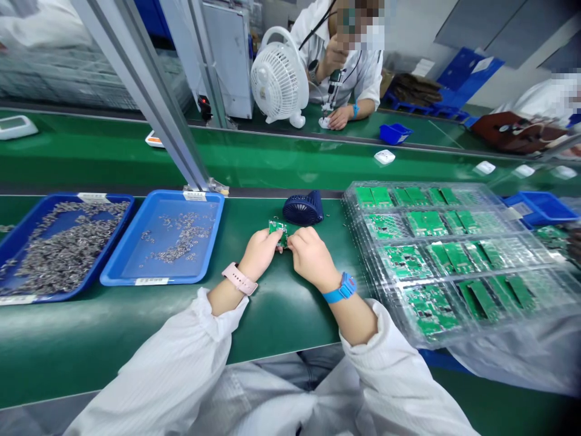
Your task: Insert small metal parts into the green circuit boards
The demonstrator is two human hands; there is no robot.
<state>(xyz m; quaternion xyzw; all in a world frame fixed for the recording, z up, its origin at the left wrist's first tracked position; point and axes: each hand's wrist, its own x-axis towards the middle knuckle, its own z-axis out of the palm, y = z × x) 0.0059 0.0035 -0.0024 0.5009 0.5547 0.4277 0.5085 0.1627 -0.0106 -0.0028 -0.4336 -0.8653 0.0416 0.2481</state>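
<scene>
The bare left hand (260,249) is clamping a small, flat green circuit board (278,226) near the round dark-blue fan (301,209) — the bare right hand (309,249) is flanking the board's right edge (whether gripping, I cannot tell).

Near you, between your left hand (259,251) and right hand (311,254) and the front edge, you have bare table top (281,321) to pass over. Far side, the dark blue fan (299,209) blocks you. Left, past a gap, you meet the blue tray's rim (215,239); far left, the metal post (175,130). Right, the clear plastic trays (373,261) wall you in.
</scene>
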